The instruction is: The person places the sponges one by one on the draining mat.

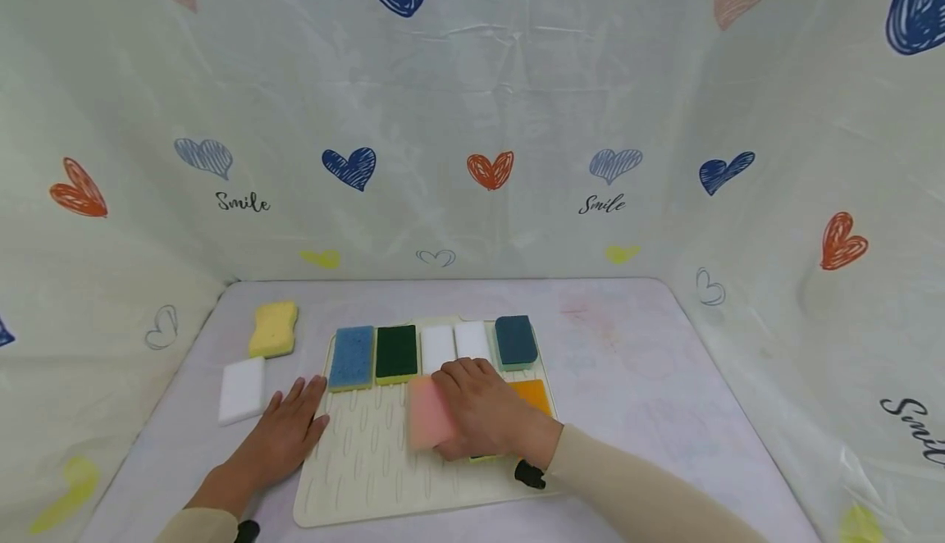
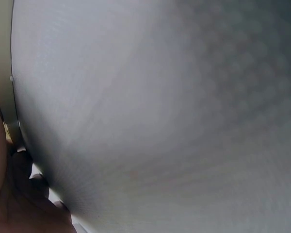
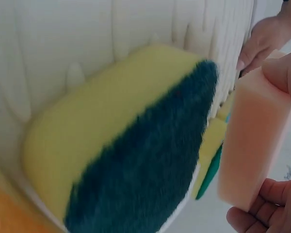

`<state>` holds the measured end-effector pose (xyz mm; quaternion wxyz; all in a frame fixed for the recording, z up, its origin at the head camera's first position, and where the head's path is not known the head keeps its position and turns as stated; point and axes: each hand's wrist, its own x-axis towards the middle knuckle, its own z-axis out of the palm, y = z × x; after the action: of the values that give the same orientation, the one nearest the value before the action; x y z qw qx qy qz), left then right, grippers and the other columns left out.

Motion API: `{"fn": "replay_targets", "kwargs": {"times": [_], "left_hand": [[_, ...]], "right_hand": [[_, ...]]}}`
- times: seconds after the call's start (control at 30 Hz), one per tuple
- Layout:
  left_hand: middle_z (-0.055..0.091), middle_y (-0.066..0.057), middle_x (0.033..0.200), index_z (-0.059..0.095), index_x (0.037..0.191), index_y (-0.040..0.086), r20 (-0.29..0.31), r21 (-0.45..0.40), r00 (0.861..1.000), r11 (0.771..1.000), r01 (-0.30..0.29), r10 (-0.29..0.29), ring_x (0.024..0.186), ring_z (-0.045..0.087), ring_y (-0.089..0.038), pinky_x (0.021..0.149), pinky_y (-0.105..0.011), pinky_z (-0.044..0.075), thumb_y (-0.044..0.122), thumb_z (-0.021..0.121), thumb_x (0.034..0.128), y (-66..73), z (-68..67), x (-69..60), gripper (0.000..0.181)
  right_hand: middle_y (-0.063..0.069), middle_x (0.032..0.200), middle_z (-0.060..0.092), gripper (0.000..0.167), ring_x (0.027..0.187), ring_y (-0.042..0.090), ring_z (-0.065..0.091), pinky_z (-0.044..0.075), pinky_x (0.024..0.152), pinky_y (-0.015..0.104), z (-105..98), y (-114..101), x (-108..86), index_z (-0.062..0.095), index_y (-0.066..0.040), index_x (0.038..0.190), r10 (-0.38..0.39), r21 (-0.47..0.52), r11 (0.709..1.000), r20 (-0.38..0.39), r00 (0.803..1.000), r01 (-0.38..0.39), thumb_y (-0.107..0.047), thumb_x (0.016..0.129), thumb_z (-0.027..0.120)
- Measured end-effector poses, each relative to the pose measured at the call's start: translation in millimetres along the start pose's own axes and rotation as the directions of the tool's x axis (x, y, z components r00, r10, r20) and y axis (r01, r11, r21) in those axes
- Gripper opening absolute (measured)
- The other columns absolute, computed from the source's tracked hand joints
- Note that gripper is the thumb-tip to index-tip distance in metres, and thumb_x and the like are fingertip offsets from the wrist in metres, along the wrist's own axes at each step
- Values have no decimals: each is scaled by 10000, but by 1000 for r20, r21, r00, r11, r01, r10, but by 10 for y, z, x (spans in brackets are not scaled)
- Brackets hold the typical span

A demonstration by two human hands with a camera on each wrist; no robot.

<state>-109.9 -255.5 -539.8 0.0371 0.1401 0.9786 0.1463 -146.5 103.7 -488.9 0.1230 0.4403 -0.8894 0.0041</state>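
My right hand [image 1: 487,408] grips a pink sponge [image 1: 428,416] over the middle of a cream ribbed mat [image 1: 354,477]. In the right wrist view the thumb and fingers hold that pink sponge [image 3: 250,145] by its two ends, and it looks raised off the mat. Below the hand, a yellow sponge with a dark green scouring side [image 3: 145,160] lies on the mat, mostly hidden in the head view. My left hand [image 1: 284,432] rests with straight fingers at the mat's left edge. The left wrist view shows mostly a blurred pale surface and part of the hand.
Along the mat's back lie a blue sponge [image 1: 351,358], a dark green one [image 1: 397,352], two white ones [image 1: 438,348] and a dark teal one [image 1: 516,339]. An orange sponge [image 1: 533,395] is at right. Left of the mat are a yellow sponge [image 1: 274,328] and a white block [image 1: 242,390].
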Motion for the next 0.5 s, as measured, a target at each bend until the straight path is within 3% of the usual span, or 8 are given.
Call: {"fn": "replay_targets", "kwargs": {"times": [0.2,0.4,0.5], "left_hand": [[382,-297,1642,361,1600,-65,-16,-18,1000,1000,-9,8,1514,317,-560,1171,-751,256,313,554,1104,-26,23,-5,653],[416,-310,1615,384,1586,-70,-58,-32,998,999,-32,31,1486,351,-575,1147,-762,284,290,583,1088,-36,28,-11,646],[393,-300,1634,367,1598,-60,-35,-31,999,999,-17,16,1508,327,-562,1166,-753,261,301,564,1098,-20,14,-9,647]], "right_hand": [[4,1349,599,835,1230,185,550,485,1046,383,101,-92,20,530,-136,1409,0,-14,1000,79,997,1,-762,865,623],[8,1279,601,829,1181,192,544,471,1047,391,189,-117,-19,555,-128,1354,12,-53,999,144,989,-5,-785,854,623],[3,1257,595,807,1164,194,537,462,1045,395,226,-113,-43,556,-127,1335,28,-69,997,156,987,-17,-761,843,647]]}}
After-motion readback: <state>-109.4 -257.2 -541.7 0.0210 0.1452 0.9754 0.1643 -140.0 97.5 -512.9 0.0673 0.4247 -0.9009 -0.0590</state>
